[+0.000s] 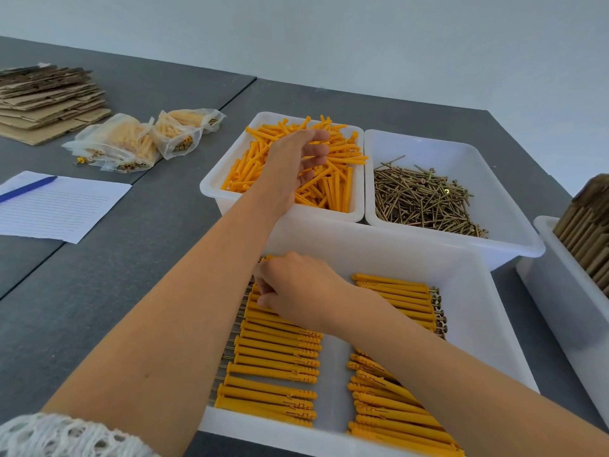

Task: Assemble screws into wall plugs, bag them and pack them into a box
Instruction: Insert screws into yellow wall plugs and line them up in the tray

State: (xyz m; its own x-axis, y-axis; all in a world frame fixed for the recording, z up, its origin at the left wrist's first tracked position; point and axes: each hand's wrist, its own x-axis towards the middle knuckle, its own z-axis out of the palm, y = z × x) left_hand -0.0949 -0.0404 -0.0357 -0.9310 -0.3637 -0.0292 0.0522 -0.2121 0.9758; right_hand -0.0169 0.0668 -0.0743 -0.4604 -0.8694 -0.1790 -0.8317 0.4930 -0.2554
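A white bin [211, 184] at the back holds loose orange wall plugs [333, 189]. My left hand [301, 153] reaches into it, its loosely curled fingers spread over the pile. I see no plug held in them. Beside it, a second white bin [514, 225] holds brass screws [425, 199]. The near white bin [478, 305] holds two rows of assembled plugs with screws [276, 364]. My right hand [293, 288] is at the far end of the left row, fingertips curled down on an assembled plug there.
Filled clear bags [131, 143] lie at the back left beside a stack of flat cardboard [49, 100]. A lined sheet [62, 209] with a blue pen [28, 189] lies at the left. At the right edge, another white bin [560, 291] holds brown cardboard pieces [586, 232].
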